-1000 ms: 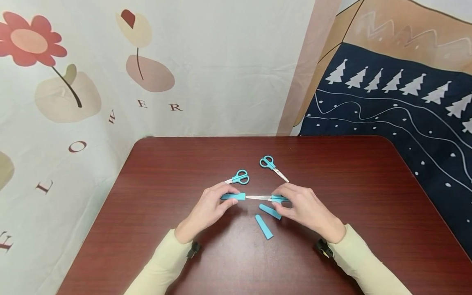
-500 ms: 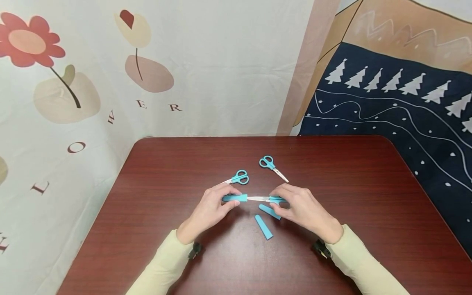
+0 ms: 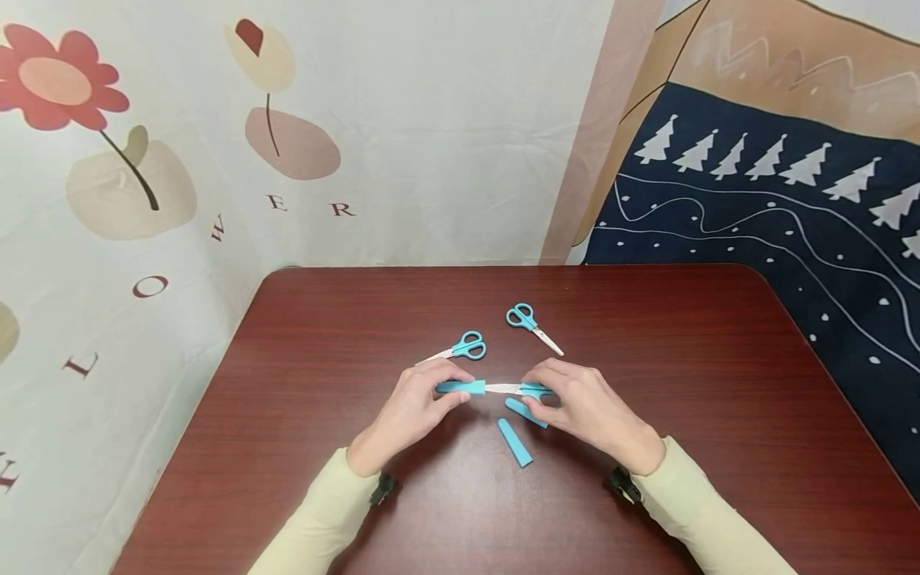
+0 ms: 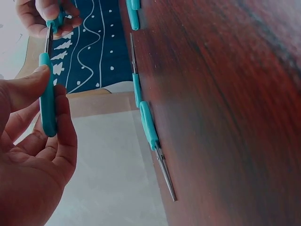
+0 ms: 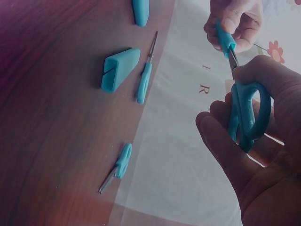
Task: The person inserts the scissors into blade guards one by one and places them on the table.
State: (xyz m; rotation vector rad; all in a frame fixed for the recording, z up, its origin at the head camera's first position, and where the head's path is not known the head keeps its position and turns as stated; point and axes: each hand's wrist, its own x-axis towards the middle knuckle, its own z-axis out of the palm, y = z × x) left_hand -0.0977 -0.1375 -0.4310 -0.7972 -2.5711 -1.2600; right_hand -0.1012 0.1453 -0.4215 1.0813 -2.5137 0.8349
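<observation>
In the head view my left hand [image 3: 415, 403] pinches a light-blue scissors sheath [image 3: 461, 387] between thumb and fingers. My right hand [image 3: 585, 407] grips a pair of scissors [image 5: 249, 110] by its blue handles, the blades pointing left. The blade tips meet the sheath's mouth, and the right wrist view shows them at or just inside it; how deep I cannot tell. Both things are held above the table, in line with each other. Part of the handles is hidden behind my right fingers in the head view.
Two more blue-handled scissors lie beyond my hands, one pair [image 3: 469, 346] behind the left hand and another [image 3: 523, 317] farther back. Two loose sheaths, one [image 3: 525, 413] by my right fingers and one [image 3: 514, 442] nearer me, rest on the brown table [image 3: 323, 319].
My left hand has shifted slightly right with the sheath and my right hand slightly left with the scissors. Less of the blades shows between them now.
</observation>
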